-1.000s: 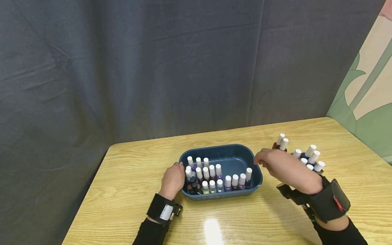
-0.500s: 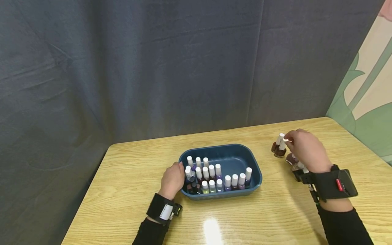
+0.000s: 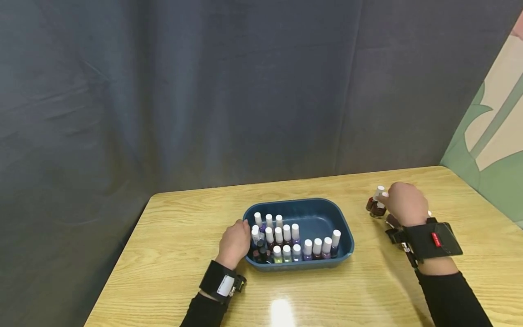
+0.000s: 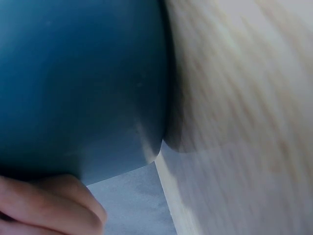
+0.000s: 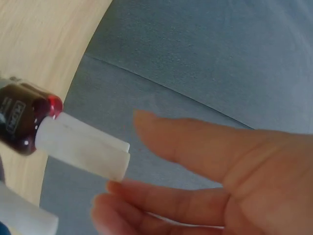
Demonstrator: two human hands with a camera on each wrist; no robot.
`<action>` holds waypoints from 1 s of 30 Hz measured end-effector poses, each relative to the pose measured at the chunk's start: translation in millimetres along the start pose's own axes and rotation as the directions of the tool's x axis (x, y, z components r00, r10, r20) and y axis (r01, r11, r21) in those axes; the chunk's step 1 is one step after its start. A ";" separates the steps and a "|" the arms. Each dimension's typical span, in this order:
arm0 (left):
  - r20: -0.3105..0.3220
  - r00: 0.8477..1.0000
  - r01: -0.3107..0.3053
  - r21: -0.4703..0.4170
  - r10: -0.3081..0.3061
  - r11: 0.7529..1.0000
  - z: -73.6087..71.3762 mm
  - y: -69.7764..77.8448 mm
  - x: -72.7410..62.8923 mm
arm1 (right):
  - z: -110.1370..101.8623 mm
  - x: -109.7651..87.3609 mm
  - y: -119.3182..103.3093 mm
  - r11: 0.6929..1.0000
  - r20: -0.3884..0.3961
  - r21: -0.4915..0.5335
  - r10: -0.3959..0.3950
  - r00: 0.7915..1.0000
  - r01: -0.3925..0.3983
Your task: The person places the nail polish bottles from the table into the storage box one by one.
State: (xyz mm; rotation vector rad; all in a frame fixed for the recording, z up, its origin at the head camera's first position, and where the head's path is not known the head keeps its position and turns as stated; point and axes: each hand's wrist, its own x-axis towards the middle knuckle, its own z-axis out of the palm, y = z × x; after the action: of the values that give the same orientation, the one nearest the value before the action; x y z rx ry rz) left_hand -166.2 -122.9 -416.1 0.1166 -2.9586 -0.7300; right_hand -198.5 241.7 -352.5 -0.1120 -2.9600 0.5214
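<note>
My left hand grips the left rim of a dark blue plastic basin; in the left wrist view its curled fingers lie at the basin's wall. White-capped nail polish bottles stand in rows inside, mostly left and along the front. My right hand is at two dark red nail polish bottles on the table's right side. In the right wrist view, thumb and fingers stand apart around the end of a white cap, with no pinch on it.
More nail polish bottles stand partly hidden under my right hand and wrist. The wooden table ends at a dark grey curtain behind. A leaf-patterned wall is at the right.
My right hand has moved right, from beside the basin's right rim to the dark red bottles. The left hand keeps its grip on the rim. The head view has shifted slightly.
</note>
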 end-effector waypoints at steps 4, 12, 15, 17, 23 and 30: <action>-0.003 1.000 -0.002 -0.006 0.002 1.000 0.6 0.7 0.8 | 1.2 5.2 -1.2 0.999 0.060 0.003 0.039 0.997 -0.040; -0.008 1.000 -0.005 -0.005 0.005 1.000 -1.0 -0.4 1.2 | 8.2 4.2 -4.5 0.997 0.016 0.023 0.080 0.997 -0.080; -0.005 1.000 -0.001 -0.003 0.001 1.000 -2.0 -0.9 1.1 | 8.3 1.7 -8.2 0.997 0.016 0.031 0.074 0.997 -0.074; -0.005 1.000 0.000 -0.007 0.000 1.000 -3.4 -1.1 1.2 | 7.2 0.0 -11.5 0.998 0.010 0.032 0.050 0.999 -0.050; -0.008 1.000 -0.004 -0.003 0.004 1.000 -6.7 -2.9 0.2 | -3.4 -7.9 -23.8 0.997 -0.023 0.054 -0.049 0.999 0.050; -0.009 1.000 -0.015 0.000 0.015 1.000 -7.9 -5.4 -2.2 | -21.2 -22.9 -49.8 0.966 -0.016 0.118 -0.228 0.974 0.228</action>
State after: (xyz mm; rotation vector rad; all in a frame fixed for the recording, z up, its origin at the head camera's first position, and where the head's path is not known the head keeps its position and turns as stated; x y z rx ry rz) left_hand -162.8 -131.1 -411.8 0.0977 -2.9472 -0.7260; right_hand -175.3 200.0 -318.2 0.2369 -2.8771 0.6619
